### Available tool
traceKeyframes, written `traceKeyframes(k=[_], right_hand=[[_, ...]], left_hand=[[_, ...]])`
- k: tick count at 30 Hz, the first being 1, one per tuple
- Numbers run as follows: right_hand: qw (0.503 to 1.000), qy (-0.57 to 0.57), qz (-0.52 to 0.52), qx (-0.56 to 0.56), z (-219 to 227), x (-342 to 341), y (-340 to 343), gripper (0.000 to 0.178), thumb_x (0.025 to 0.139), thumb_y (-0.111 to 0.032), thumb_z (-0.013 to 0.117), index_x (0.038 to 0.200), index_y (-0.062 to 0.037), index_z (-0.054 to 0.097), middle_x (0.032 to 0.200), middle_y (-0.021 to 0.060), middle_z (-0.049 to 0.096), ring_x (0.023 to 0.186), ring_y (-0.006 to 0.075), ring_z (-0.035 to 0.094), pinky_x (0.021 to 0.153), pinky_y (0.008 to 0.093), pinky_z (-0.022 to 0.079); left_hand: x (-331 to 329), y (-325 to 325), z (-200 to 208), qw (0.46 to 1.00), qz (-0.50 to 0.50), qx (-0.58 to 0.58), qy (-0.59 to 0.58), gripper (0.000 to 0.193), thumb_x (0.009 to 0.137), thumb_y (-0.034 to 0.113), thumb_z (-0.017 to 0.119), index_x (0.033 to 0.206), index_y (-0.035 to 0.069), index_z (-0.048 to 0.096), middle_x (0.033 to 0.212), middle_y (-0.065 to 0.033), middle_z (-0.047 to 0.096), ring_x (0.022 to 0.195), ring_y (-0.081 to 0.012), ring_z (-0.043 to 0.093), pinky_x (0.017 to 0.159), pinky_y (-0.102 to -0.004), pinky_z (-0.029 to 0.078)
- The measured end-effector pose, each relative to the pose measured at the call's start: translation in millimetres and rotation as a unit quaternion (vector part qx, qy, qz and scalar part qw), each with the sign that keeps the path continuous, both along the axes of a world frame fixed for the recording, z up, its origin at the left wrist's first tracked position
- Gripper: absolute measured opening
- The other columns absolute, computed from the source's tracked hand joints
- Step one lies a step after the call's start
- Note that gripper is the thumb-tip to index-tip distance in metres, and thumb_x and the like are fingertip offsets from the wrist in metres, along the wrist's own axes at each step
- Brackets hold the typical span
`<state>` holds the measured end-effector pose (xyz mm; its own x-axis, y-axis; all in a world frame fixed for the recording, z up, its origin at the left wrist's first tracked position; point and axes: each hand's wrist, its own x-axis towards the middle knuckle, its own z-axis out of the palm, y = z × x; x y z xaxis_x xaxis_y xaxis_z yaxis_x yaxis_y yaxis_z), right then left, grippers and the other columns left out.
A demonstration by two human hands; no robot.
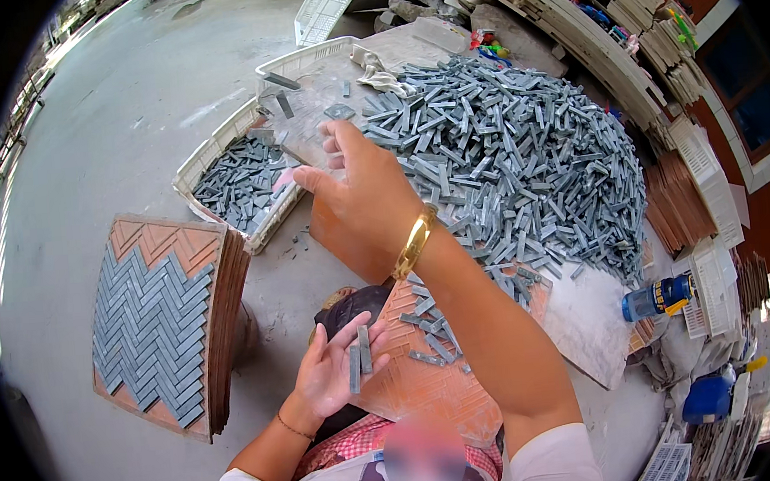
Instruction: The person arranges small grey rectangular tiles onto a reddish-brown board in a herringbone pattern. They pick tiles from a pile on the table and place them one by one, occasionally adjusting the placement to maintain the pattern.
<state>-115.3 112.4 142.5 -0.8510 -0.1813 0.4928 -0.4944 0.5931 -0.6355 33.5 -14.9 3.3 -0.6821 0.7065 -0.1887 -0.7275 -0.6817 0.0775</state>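
My left hand [330, 371] is palm up over my lap, with two small grey stone tile strips [354, 369] resting on the fingers. My right hand [364, 183], a gold bangle at its wrist, is raised over the near edge of the pale work surface. Its thumb stands apart from the bent fingers, and nothing shows between them. Beyond it, a few loose strips [285, 104] appear by the white plastic crate [273, 215]; I cannot tell whether they are airborne. Below my right forearm lies a terracotta-coloured grooved herringbone board [424, 387], with several strips scattered on it.
A large heap of grey strips [504, 150] covers the surface to the right. At left stands a stack of boards [226, 343], its top mostly filled with strips in herringbone. A blue bottle [656, 298] lies at right. A whitish cloth [379, 71] lies behind the heap.
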Motion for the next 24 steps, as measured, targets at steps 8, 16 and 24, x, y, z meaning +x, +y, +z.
traceKeyframes(k=[8,16,24], right_hand=[[0.946,-0.321,-0.01,0.033,-93,160,34,0.022,0.077,-0.016,0.069,0.088,0.0002,0.058,0.08,0.0128,0.065,0.069,0.0203,0.065,0.062,0.0295,0.051],[0.901,-0.405,-0.037,-0.15,-127,203,56,0.022,0.076,-0.013,0.065,0.092,0.0007,0.056,0.076,0.0112,0.062,0.067,0.0212,0.062,0.062,0.0297,0.049],[0.935,-0.292,-0.01,0.203,-38,125,71,0.025,0.077,-0.017,0.062,0.093,0.0016,0.058,0.072,0.0163,0.063,0.07,0.0288,0.064,0.062,0.0356,0.05]], left_hand=[[2,10,-11,0.999,0.021,0.031,-0.002,0.072,0.092,0.059,0.033,0.142,0.008,0.025,0.146,-0.0092,0.031,0.129,-0.0263,0.037,0.109,-0.0435,0.027],[14,23,-14,0.998,-0.035,0.06,0.009,0.077,0.09,0.063,0.03,0.146,0.011,0.019,0.149,-0.0093,0.026,0.134,-0.0259,0.03,0.11,-0.0448,0.023],[14,16,-14,0.999,-0.013,-0.002,0.038,0.082,0.089,0.066,0.028,0.146,0.009,0.016,0.15,-0.0113,0.022,0.137,-0.0217,0.024,0.111,-0.044,0.021]])
